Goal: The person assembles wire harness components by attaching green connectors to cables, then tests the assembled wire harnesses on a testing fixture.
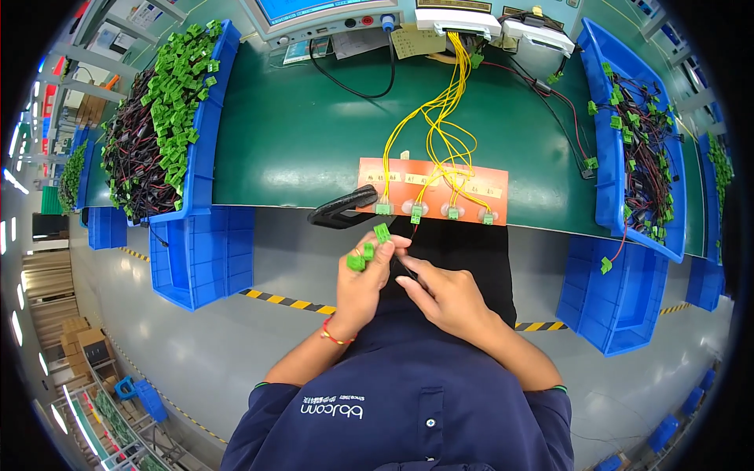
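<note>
Hands meet just below an orange rectangular test board on a green bench. Left hand grips 3 small green plastic connectors on thin dark wires. Right hand pinches those wires, fingers curled.

Person in a dark navy work shirt, seen from above

The shirt has short sleeves, each hemmed with a thin green trim at the cuff. White lettering runs across the chest above a buttoned pocket flap with 1 pale button. Both forearms are bare below the sleeves. The left hand has a thin red and gold cord bracelet at the wrist; the right hand has nothing at the wrist.
</note>
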Demonstrator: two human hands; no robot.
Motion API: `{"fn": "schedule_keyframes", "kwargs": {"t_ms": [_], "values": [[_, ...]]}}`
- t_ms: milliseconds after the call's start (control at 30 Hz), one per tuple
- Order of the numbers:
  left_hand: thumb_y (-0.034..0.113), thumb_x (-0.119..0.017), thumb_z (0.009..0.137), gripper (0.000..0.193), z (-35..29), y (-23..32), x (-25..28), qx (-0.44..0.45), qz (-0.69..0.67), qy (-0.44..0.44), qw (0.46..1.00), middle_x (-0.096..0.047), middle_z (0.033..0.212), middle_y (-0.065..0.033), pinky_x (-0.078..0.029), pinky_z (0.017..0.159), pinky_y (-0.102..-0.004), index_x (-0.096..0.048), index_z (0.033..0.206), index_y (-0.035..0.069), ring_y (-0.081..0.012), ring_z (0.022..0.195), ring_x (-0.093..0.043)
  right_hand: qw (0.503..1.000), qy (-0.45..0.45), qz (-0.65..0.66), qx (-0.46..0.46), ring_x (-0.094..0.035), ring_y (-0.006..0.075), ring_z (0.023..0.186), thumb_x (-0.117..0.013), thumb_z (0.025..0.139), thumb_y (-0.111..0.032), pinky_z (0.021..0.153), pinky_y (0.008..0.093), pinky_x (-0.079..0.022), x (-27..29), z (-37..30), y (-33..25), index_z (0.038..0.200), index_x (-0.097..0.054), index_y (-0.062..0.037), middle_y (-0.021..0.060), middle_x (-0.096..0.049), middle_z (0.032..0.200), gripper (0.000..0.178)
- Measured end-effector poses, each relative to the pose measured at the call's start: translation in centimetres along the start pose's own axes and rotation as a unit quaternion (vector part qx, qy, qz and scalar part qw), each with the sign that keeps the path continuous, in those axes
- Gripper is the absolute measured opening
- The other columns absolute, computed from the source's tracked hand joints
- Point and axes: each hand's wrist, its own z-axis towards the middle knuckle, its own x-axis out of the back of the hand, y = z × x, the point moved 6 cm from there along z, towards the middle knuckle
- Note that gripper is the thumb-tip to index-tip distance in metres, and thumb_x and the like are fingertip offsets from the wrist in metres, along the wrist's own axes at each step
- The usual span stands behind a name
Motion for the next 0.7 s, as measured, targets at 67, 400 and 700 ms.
{"fn": "schedule_keyframes", "kwargs": {"t_ms": [67,400,700], "values": [[0.023,-0.050,0.103,0.030,0.5,-1.1,-0.3,0.109,-0.189,-0.079,0.973,-0.055,0.080,-0.0004,-0.027,0.048,-0.0180,-0.066,0.104,-0.002,-0.0010,0.051,-0.034,0.997,-0.041,0.057,-0.039,-0.060,0.0227,0.049,-0.064,0.092,-0.011,0.049,0.0314,-0.048,0.2,-1.5,1.7,0.097,-0.063,-0.0009,0.0100,-0.061,0.067,0.011],[0.023,-0.053,0.101,0.028,1.6,-0.6,0.8,0.138,-0.195,-0.089,0.967,-0.049,0.067,0.0036,-0.022,0.045,-0.0184,-0.063,0.092,-0.001,-0.0003,0.050,-0.030,0.974,-0.177,0.088,-0.111,-0.060,0.0331,0.098,-0.071,0.085,-0.017,0.091,0.0413,-0.045,-2.8,-2.0,6.5,0.123,-0.051,-0.0008,0.0153,-0.063,0.100,0.046],[0.020,-0.051,0.102,0.027,2.2,-1.3,0.2,0.105,-0.192,-0.053,0.974,-0.053,0.072,0.0019,-0.022,0.045,-0.0192,-0.064,0.097,-0.004,-0.0004,0.049,-0.030,0.983,-0.151,-0.044,-0.096,-0.064,0.0350,0.085,-0.064,0.086,-0.011,0.074,0.0414,-0.049,3.2,-1.5,10.6,0.089,-0.064,0.0006,0.0165,-0.068,0.088,0.012]]}}
